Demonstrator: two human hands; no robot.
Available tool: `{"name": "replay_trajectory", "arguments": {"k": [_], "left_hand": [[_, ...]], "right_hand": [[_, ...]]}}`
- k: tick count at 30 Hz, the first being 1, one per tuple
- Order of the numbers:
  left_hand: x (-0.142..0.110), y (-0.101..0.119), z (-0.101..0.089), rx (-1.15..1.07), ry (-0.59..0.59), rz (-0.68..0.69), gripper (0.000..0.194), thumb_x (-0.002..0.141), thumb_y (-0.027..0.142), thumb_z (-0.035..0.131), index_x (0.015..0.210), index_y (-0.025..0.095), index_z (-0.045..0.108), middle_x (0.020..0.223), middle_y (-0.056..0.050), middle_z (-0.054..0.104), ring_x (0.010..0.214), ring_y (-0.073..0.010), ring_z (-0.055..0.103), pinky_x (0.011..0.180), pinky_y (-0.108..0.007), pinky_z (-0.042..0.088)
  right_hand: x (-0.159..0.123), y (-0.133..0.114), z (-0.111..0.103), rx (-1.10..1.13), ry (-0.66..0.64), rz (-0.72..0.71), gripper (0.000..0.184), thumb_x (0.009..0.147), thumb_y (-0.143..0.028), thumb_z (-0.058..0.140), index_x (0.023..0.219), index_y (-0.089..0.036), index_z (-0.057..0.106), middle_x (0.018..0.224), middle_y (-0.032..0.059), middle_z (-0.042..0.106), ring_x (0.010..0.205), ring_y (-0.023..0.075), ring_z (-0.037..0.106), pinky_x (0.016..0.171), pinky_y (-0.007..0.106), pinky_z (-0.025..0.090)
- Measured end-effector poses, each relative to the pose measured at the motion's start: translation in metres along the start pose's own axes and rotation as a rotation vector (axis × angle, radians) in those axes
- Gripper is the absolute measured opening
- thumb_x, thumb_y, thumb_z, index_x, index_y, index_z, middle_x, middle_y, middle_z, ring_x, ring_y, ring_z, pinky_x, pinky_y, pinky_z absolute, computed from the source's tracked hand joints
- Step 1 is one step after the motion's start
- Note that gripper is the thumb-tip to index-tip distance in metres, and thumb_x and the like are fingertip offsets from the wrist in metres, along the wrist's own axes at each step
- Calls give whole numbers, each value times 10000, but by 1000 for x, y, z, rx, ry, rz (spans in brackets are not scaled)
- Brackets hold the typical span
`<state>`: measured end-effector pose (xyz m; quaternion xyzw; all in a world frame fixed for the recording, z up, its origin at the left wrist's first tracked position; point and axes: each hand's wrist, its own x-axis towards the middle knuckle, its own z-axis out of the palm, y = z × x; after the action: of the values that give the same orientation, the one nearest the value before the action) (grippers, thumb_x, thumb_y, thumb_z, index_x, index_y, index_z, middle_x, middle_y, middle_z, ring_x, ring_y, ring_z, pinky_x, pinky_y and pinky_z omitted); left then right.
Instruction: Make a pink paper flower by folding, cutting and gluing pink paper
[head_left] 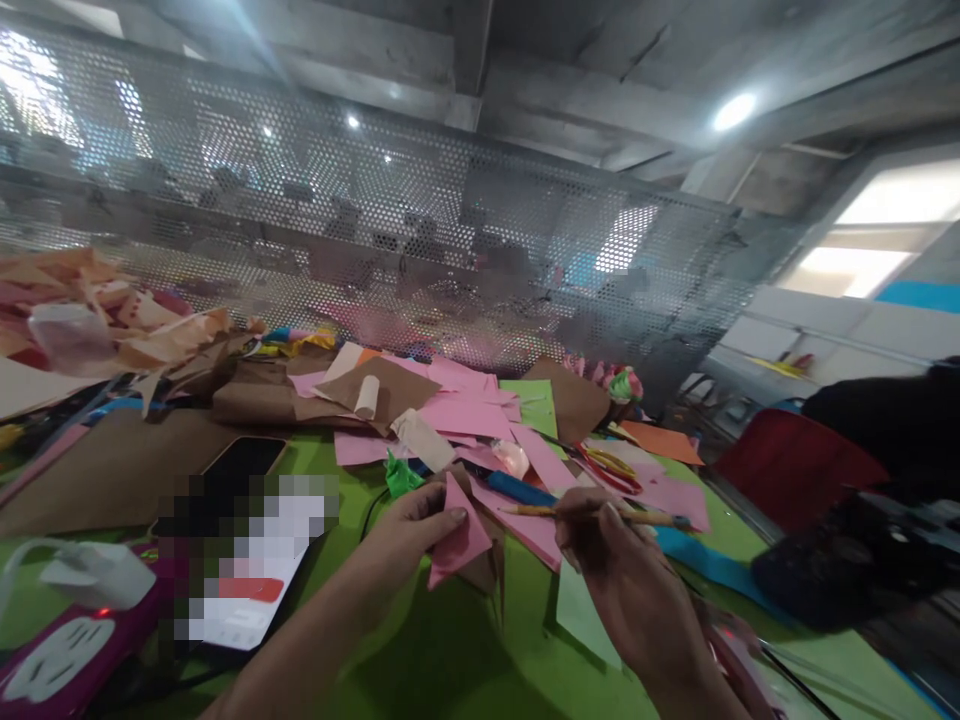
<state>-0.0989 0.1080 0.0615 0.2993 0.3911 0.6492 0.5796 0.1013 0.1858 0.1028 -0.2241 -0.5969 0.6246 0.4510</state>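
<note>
My left hand (431, 518) pinches a small folded piece of pink paper (463, 540), the thumb lying across its front. Brown paper (487, 570) shows behind and below the pink piece, close against it. A pencil (637, 517) lies across the fingers of my right hand (619, 570), its sharpened tip pointing left toward the pink piece but apart from it. Just beyond the tip is a blue tool handle (517, 488). Pale green paper (585, 615) lies under my right wrist, and a crumpled green piece (403, 475) sits behind my left hand.
Pink sheets (465, 410) and brown paper (270, 395) are heaped along the back, before a perforated metal screen (337, 230). Scissors (611, 465) lie right of centre. At left are a dark phone (247, 470), a lit phone (259, 580) and a purple power strip (97, 650). A red chair (795, 465) stands right.
</note>
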Motion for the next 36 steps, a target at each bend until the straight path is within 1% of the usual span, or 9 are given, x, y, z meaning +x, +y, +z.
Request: {"name": "replay_trajectory", "arguments": {"k": [3, 5, 8, 14, 19, 26, 32, 36], "left_hand": [[0, -1, 0, 5, 4, -30, 317, 716, 287, 779, 995, 149, 719, 937, -81, 714, 838, -175, 620, 770, -259, 453], [-1, -2, 0, 3, -10, -49, 313, 719, 289, 777, 996, 155, 718, 952, -83, 709, 854, -183, 619, 792, -277, 454], [-1, -4, -1, 1, -31, -74, 310, 720, 299, 780, 987, 157, 713, 960, -87, 702, 856, -188, 620, 808, -297, 455], [2, -6, -3, -4, -58, -79, 325, 721, 319, 784, 982, 144, 700, 952, -94, 701, 842, -186, 627, 774, -284, 455], [1, -6, -2, -24, -57, -78, 345, 713, 308, 792, 1000, 140, 700, 966, -100, 704, 831, -178, 625, 781, -285, 456], [1, -4, -1, -24, -47, -97, 338, 694, 304, 809, 972, 139, 710, 936, -96, 708, 788, -169, 626, 773, -285, 466], [1, -6, -2, -38, -82, -86, 321, 720, 303, 792, 987, 145, 710, 959, -100, 713, 827, -176, 636, 764, -271, 465], [0, -4, -1, -30, -75, -103, 337, 716, 302, 796, 999, 140, 712, 960, -104, 723, 799, -162, 637, 745, -258, 464]], "right_hand": [[-2, 1, 3, 11, -12, 30, 240, 885, -416, 606, 869, -208, 725, 765, 28, 617, 681, 136, 518, 586, 215, 401], [-2, 2, 4, 5, -26, 44, 254, 891, -422, 597, 869, -205, 729, 733, 24, 610, 667, 131, 510, 573, 208, 391], [-3, 4, 5, 2, -31, 56, 259, 893, -417, 596, 856, -198, 730, 743, 23, 602, 675, 130, 505, 585, 207, 396], [-4, 3, 5, 20, -18, 65, 234, 881, -405, 618, 842, -200, 724, 770, 18, 609, 654, 122, 512, 568, 209, 391], [-4, 1, 6, 30, -15, 71, 228, 864, -413, 640, 820, -204, 720, 759, 14, 609, 630, 120, 515, 546, 214, 384], [-5, 3, 3, 12, -5, 81, 230, 873, -411, 630, 826, -203, 717, 758, 14, 608, 633, 121, 516, 560, 218, 394], [-4, 2, 4, 5, -1, 95, 249, 868, -424, 633, 826, -196, 723, 742, 18, 605, 630, 121, 515, 558, 214, 393], [-3, 2, 5, 6, 3, 87, 249, 855, -429, 647, 813, -194, 721, 739, 17, 605, 626, 121, 510, 549, 212, 387]]}}
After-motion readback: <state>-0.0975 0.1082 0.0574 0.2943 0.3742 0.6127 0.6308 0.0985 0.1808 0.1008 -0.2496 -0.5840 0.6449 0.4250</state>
